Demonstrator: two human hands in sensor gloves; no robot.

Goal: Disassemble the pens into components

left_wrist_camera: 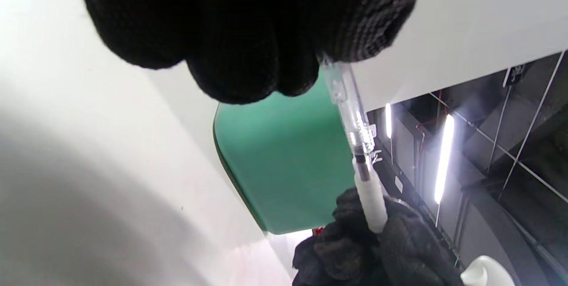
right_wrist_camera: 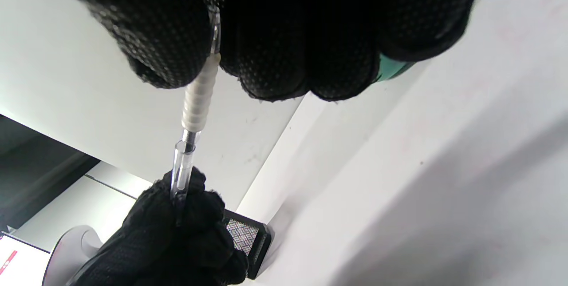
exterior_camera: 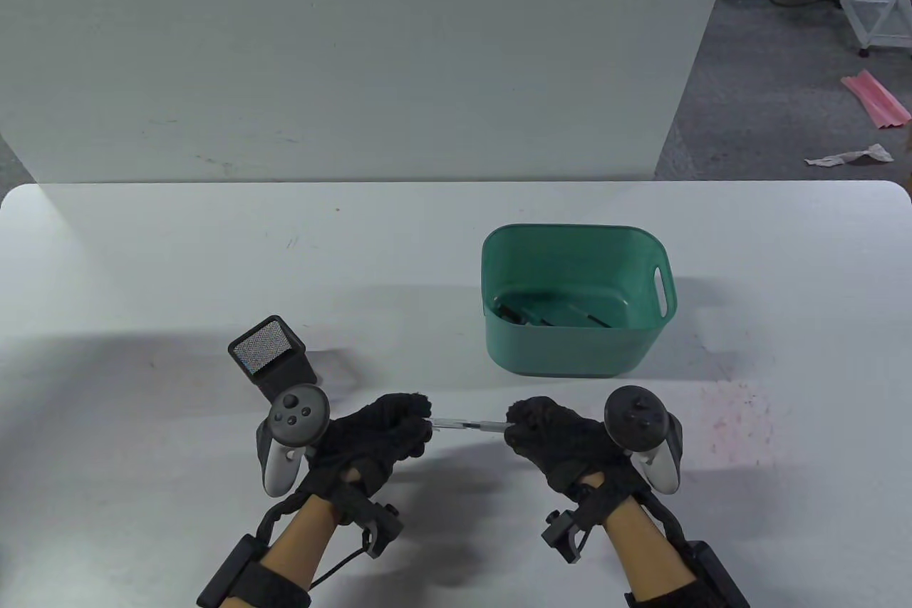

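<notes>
Above the white bench (exterior_camera: 142, 266), clear plastic pen with white ribbed sleeve (exterior_camera: 467, 425) held level between both gloves: left hand (exterior_camera: 377, 433) grip clamped on clear barrel, right hand (exterior_camera: 556, 437) grip clamped on sleeve (dark inner section showing between). Near the teal plastic tub (exterior_camera: 570, 351) and black mesh pen cup (exterior_camera: 274, 358).

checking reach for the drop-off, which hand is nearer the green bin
Right. The right hand sits just below the green bin's front wall; the left hand is farther left, beside the black mesh holder.

Lab-like workroom: white table (exterior_camera: 142, 266), backdrop panel (exterior_camera: 356, 45), littered grey floor (exterior_camera: 784, 102).
</notes>
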